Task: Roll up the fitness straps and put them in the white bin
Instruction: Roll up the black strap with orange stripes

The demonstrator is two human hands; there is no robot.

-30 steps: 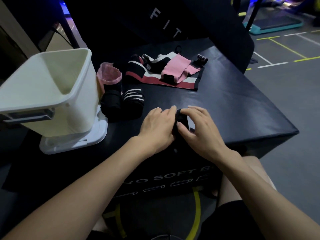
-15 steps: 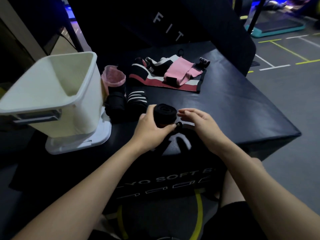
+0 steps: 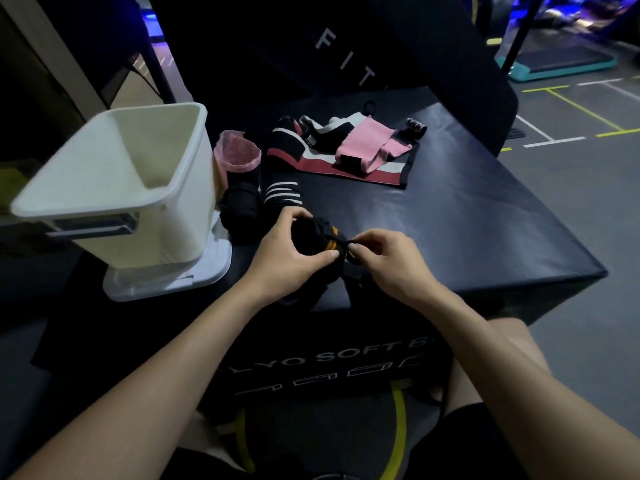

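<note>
Head view: left hand [image 3: 284, 251] curled around a rolled black strap [image 3: 309, 237], thumb at its near side and fingers over the top, holding it just above the black soft plyo box [image 3: 478, 230]. Right hand [image 3: 388, 261] pinching the strap's loose end [image 3: 349, 244] between thumb and fingertips, right beside the roll. Compared with half a second ago, roll now turned so that orange markings [image 3: 333, 237] show on its right face, where only plain black showed; right hand closer in, fingers tightened to a pinch instead of lying loosely spread. Left of the hands, white bin [image 3: 114, 188] tilted on its lid [image 3: 166, 285], unchanged. Beside the bin, a pink roll [image 3: 237, 155], a black roll [image 3: 240, 206] and a white-striped black roll [image 3: 282, 194], all as before. Farther back, unrolled straps lying flat: a pink band [image 3: 367, 147] across a red, white and black one [image 3: 346, 168], also unmoved.
</note>
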